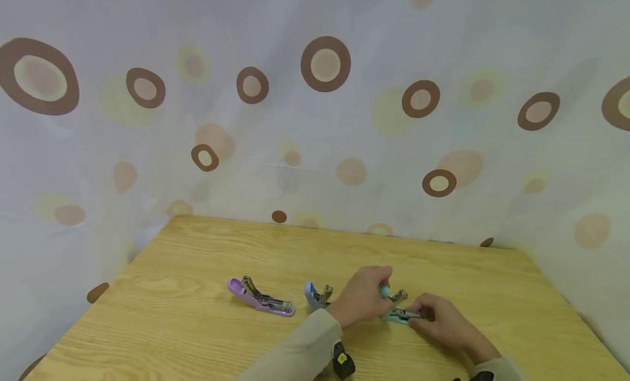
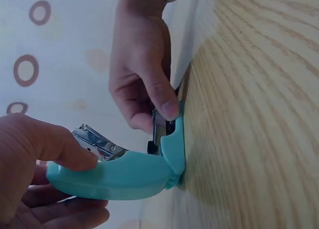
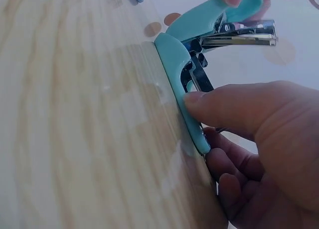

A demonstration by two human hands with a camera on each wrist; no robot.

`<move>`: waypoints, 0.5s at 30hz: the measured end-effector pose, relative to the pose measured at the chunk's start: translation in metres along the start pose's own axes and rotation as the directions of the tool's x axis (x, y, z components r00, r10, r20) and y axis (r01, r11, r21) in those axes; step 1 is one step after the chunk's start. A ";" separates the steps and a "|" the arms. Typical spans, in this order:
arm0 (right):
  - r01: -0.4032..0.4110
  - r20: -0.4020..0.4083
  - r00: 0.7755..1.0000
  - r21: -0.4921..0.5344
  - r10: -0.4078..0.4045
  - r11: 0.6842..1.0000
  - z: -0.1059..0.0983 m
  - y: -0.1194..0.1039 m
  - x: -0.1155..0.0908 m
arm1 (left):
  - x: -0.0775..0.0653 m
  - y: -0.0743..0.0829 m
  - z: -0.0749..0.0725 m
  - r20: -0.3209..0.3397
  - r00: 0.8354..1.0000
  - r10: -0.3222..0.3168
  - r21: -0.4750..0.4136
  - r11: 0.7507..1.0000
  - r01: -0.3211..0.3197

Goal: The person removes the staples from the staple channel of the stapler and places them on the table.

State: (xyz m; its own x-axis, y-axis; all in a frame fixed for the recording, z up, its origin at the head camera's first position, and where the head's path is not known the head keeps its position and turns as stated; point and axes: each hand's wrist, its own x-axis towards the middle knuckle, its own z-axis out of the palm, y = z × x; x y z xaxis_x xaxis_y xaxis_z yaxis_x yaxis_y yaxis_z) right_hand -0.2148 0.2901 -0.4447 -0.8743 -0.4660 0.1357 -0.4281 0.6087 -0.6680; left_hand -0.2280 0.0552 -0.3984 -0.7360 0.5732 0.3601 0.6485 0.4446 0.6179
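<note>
A teal stapler (image 2: pixel 124 176) stands spread wide, its base on the wooden table and its top cover raised. My left hand (image 1: pixel 361 296) pinches the end of that cover between thumb and fingers. Lower down, my right hand (image 1: pixel 445 321) grips the front of the base, with the thumb (image 3: pixel 199 103) along its side. The metal staple magazine (image 2: pixel 97 143) sticks out from inside the cover. Left of my hands lies an opened blue stapler (image 1: pixel 311 298), partly hidden behind the left forearm. Further left is a purple stapler (image 1: pixel 250 298), also folded open.
The wooden table (image 1: pixel 187 261) reaches back to a pale curtain (image 1: pixel 295 124) with brown ring patterns, which also hangs along both sides. A black strap device (image 1: pixel 343 363) sits at the left wrist, close over the table.
</note>
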 end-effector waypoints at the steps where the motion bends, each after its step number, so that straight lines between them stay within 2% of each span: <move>1: -0.001 0.000 1.000 0.000 0.001 1.000 0.000 0.000 0.000 | -0.002 -0.001 -0.002 -0.002 1.000 -0.020 -0.026 0.999 0.020; 4: 0.000 0.010 1.000 0.009 0.000 1.000 -0.001 0.001 0.000 | -0.007 -0.005 -0.006 0.008 0.996 -0.088 -0.064 0.994 0.088; 6: -0.002 0.016 1.000 0.022 0.001 1.000 -0.002 0.001 0.000 | -0.008 -0.007 -0.009 0.017 0.993 -0.118 -0.052 0.992 0.119; 10: 0.007 0.010 1.000 0.020 -0.007 1.000 -0.005 0.000 0.001 | -0.007 -0.006 -0.012 0.028 0.990 -0.135 0.034 0.990 0.135; 15: 0.021 0.002 1.000 0.006 -0.021 1.000 -0.003 -0.001 0.001 | -0.009 -0.002 -0.013 0.019 0.992 -0.128 0.096 0.987 0.125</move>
State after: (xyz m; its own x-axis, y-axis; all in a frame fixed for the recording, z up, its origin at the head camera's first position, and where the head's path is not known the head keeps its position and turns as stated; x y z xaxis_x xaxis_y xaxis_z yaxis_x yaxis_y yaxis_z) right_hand -0.2159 0.2913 -0.4414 -0.8644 -0.4805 0.1483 -0.4454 0.5948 -0.6692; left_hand -0.2252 0.0407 -0.3935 -0.8089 0.5250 0.2647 0.5669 0.5767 0.5882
